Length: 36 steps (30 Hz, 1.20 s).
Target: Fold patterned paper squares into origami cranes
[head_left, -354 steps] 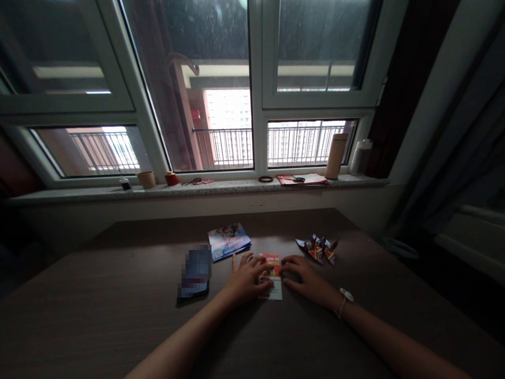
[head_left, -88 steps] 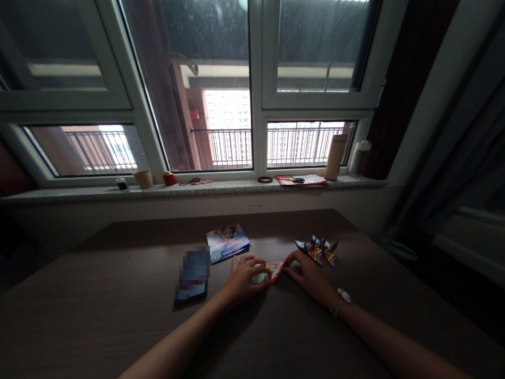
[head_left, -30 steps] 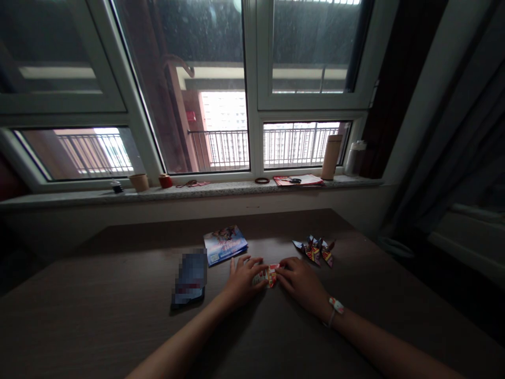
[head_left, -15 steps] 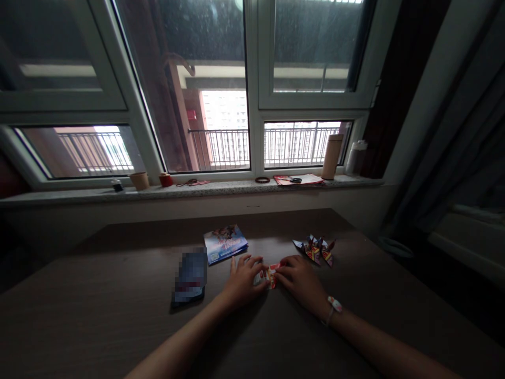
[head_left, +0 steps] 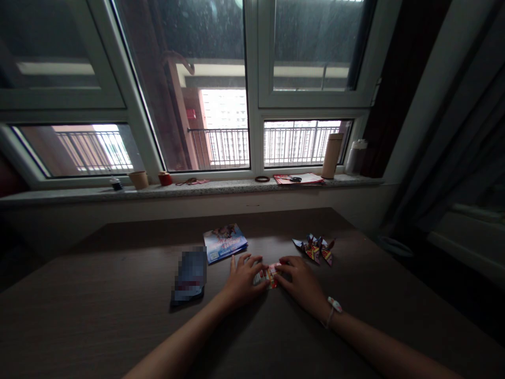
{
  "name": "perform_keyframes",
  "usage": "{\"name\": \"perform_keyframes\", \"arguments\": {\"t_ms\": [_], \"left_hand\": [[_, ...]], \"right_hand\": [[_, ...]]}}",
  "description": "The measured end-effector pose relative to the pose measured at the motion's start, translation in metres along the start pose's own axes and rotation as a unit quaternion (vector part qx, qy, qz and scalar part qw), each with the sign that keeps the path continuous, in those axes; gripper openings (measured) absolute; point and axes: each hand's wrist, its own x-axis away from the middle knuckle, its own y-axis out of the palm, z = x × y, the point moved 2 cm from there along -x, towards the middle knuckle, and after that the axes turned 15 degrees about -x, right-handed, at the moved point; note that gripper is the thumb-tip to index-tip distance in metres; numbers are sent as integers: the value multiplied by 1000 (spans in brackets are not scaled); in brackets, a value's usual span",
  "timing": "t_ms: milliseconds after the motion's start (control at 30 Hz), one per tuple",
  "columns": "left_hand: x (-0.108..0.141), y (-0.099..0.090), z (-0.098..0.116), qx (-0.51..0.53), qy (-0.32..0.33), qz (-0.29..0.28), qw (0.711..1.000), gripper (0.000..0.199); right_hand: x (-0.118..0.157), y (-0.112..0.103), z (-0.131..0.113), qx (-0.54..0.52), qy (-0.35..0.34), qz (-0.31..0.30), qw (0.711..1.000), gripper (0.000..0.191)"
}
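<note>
A small printed paper [head_left: 272, 276] in red, yellow and white lies low over the table between my hands. My left hand [head_left: 245, 279] holds its left side, thumb and fingertips on the paper, the other fingers curved and slightly apart. At the right edge, my right hand [head_left: 302, 284] grips the same paper with bent fingers; the fingertips hide part of it. Just beyond my right hand lie several folded paper pieces [head_left: 315, 249] with pointed ends. A stack of blue printed sheets [head_left: 224, 244] rests beyond my left hand.
A dark, blurred-out flat item [head_left: 190, 278] lies left of my left hand on the brown table [head_left: 98, 295]. Along the windowsill [head_left: 232, 186] stand a paper cup [head_left: 139, 180], a red spool [head_left: 164, 179], scissors [head_left: 295, 179] on papers, a tan bottle [head_left: 332, 156] and a clear bottle [head_left: 356, 157].
The right fingers have shifted slightly on the paper, and its right part now looks paler. Both hands otherwise stay in place.
</note>
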Motion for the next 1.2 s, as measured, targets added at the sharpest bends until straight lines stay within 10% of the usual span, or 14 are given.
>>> {"name": "perform_keyframes", "arguments": {"t_ms": [1200], "left_hand": [[-2, 1, -1, 6, -11, 6, 1000, 40]], "right_hand": [[0, 2, -8, 87, -3, -18, 996, 23]]}}
